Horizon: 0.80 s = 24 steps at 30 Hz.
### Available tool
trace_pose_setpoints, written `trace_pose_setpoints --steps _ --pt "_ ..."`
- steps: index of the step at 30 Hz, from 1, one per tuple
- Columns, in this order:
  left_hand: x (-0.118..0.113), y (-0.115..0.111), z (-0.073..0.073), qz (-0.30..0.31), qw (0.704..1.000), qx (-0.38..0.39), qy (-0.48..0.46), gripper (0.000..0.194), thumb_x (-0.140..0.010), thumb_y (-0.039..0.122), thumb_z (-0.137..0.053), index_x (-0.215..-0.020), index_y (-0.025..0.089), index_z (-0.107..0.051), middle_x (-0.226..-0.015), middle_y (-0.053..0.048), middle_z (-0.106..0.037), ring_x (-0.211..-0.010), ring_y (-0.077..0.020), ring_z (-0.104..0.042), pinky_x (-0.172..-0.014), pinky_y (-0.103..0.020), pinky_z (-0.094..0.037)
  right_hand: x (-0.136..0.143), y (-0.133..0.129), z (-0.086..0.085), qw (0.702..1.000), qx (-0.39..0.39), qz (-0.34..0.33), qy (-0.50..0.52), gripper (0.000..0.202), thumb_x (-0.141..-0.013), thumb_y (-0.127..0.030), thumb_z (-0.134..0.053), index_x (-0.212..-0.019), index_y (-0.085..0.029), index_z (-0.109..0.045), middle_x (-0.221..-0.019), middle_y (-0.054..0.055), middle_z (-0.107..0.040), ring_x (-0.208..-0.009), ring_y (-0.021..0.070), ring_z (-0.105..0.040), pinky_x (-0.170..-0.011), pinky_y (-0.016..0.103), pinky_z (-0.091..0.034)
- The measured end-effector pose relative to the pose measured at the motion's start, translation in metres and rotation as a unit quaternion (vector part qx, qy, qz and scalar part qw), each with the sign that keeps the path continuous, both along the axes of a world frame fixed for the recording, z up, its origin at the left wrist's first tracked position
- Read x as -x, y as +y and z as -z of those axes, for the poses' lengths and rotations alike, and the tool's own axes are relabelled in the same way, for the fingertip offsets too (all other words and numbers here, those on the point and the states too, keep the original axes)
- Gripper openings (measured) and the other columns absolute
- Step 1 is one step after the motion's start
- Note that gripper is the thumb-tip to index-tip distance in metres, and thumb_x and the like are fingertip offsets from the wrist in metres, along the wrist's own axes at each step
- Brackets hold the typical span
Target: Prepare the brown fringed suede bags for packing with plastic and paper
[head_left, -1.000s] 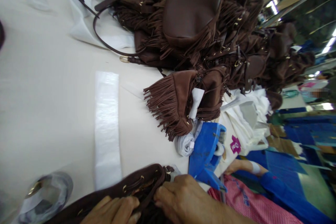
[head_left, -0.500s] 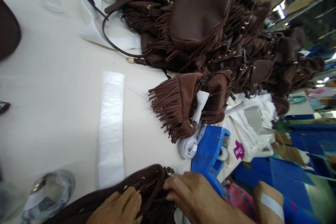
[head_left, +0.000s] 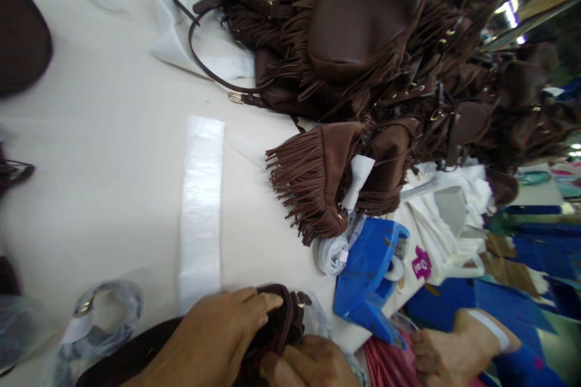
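While the dark brown bag (head_left: 293,320) lies at the near side of the pale table (head_left: 122,193), both hands are at its mouth. The left hand (head_left: 204,329) reaches across it from the left, fingers partly bent over the rim; whether they pinch it, one cannot tell. The right hand (head_left: 313,363) is curled low at the near right of the opening, its grip hidden by its own fingers. The step in hand seems to be handling the bag's opening; a next move there probably calls for one hand to steady the rim and leave the other free inside. Beyond the bag lies a white strip (head_left: 200,211); a blue tape dispenser (head_left: 370,269) stands to the right, near another person's hand (head_left: 447,347).
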<state>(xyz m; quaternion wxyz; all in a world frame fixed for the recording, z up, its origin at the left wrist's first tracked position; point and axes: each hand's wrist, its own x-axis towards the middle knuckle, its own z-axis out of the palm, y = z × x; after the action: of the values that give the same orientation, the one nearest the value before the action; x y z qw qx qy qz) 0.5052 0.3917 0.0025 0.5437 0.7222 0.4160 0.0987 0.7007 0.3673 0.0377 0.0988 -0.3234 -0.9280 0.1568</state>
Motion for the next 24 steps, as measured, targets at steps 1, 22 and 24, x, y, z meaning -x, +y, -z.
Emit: trace_pose_setpoints --steps 1,22,24 --pt "-0.003 0.009 -0.002 0.003 1.0 0.001 -0.003 0.031 -0.094 0.022 -0.044 -0.117 0.032 -0.062 -0.099 0.001 -0.073 -0.084 -0.0158 -0.068 -0.073 -0.023 -0.05 -0.001 0.001 0.0 1.0 0.002 0.002 0.0 0.028 -0.103 -0.015 -0.029 -0.086 -0.019 -0.051 -0.056 -0.006 -0.053 -0.041 0.0096 -0.044 -0.04 0.025 -0.029" --pt "-0.02 0.016 0.02 0.119 0.983 -0.138 0.003 0.008 -0.091 0.016 -0.057 -0.092 0.024 -0.058 -0.089 0.004 -0.07 -0.072 -0.0158 -0.064 -0.065 -0.028 -0.046 -0.003 0.01 0.013 0.98 0.104 -0.037 0.165 0.03 -0.106 -0.02 -0.031 -0.084 -0.02 -0.051 -0.056 -0.007 -0.052 -0.05 0.0079 -0.047 -0.052 0.023 -0.035" --pt "-0.022 0.017 0.02 0.139 0.975 -0.173 0.015 0.008 -0.091 0.015 -0.056 -0.089 0.023 -0.056 -0.088 0.003 -0.069 -0.067 -0.0164 -0.062 -0.063 -0.03 -0.047 -0.003 0.009 0.012 0.979 0.108 -0.036 0.166 0.027 -0.106 -0.02 -0.03 -0.09 -0.018 -0.052 -0.058 -0.007 -0.054 -0.051 0.0076 -0.048 -0.053 0.022 -0.036"
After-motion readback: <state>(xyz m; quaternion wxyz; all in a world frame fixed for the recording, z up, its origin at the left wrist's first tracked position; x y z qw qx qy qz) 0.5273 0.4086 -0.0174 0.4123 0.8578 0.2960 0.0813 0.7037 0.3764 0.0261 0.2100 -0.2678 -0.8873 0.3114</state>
